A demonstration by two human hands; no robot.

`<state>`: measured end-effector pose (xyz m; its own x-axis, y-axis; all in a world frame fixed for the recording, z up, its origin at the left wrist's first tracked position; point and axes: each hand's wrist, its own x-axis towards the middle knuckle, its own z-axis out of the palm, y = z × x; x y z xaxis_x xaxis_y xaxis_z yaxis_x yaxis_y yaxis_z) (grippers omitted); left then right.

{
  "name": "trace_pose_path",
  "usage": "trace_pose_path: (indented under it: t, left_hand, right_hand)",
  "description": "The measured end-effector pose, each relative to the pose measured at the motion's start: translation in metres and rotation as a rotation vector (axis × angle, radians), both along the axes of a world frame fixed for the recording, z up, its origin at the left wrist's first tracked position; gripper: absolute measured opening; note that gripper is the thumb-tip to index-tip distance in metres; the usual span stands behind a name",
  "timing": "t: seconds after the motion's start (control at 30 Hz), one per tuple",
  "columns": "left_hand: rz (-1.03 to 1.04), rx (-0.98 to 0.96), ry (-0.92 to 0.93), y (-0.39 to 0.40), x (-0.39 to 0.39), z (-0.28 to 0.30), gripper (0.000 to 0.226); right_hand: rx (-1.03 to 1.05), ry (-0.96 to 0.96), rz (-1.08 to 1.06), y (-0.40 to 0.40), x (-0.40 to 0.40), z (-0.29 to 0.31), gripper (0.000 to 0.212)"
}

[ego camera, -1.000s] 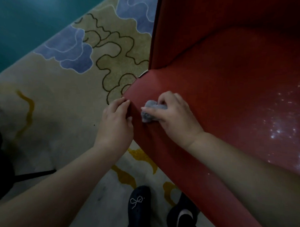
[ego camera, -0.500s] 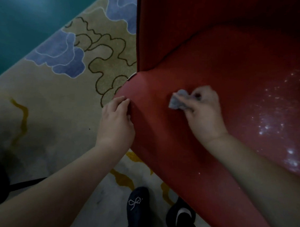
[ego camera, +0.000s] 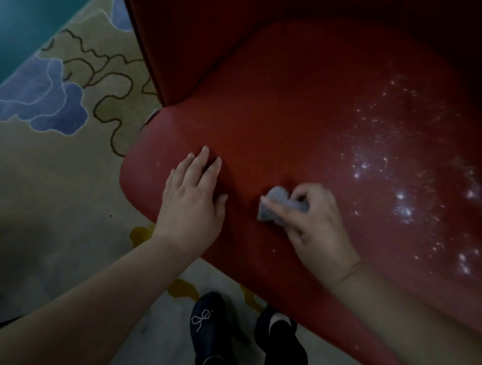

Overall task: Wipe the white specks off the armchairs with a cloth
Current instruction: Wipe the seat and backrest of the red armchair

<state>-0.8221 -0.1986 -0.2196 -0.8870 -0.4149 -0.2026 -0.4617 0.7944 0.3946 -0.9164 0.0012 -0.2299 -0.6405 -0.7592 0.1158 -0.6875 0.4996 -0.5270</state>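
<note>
A red armchair [ego camera: 286, 107] fills the right of the view, its seat facing me. My right hand [ego camera: 320, 228] is shut on a small crumpled grey cloth [ego camera: 274, 204] and presses it on the seat near the front edge. White specks [ego camera: 398, 171] lie scattered over the right half of the seat, to the right of the cloth. A single speck [ego camera: 273, 250] sits near the front edge. My left hand [ego camera: 192, 199] rests flat on the seat's front left corner, fingers spread, holding nothing.
A patterned rug [ego camera: 57, 154] with blue and olive cloud shapes covers the floor to the left. Teal floor [ego camera: 21, 16] shows at the top left. My two dark shoes [ego camera: 210, 331] stand just in front of the chair's edge.
My left hand has slid from the seat's edge onto the seat and flattened. My right hand with the cloth has swept away from the corner and now sits nearer the front edge.
</note>
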Motion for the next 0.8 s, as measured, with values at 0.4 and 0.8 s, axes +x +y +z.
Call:
trace_pose_path:
  t: [0.4,0.8]
  left_hand:
    - [-0.064,-0.026,0.010,0.025,0.004,-0.004,0.068]
    - [-0.087,-0.045,-0.004,0.023,0.004,-0.002,0.068]
  right_hand:
    - [-0.005,-0.012,-0.040,0.013,0.035,-0.003,0.037]
    - [-0.005,0.054,0.064,0.030,0.034,-0.003,0.042]
